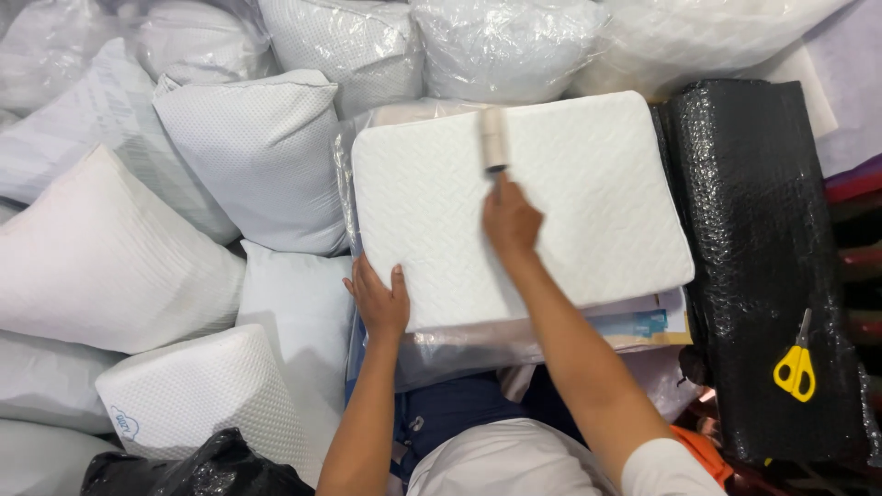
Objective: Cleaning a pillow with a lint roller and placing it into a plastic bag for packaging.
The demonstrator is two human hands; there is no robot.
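pillow packing workshop, heaps of white pillows (110,248), plastic-bagged pillows (501,41), black bubble wrap roll (772,230)

sleeves: short, white | top: white | trousers: dark navy | forearms: bare

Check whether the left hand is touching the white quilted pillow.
Touching. The head view shows the left hand lying flat on the near-left edge of the white quilted pillow, with no gap.

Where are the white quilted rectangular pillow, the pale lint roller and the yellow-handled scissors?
white quilted rectangular pillow (597,193): head view, bare quilted top.
pale lint roller (495,138): head view, middle of its roll.
yellow-handled scissors (796,370): head view, on the yellow handle loops.
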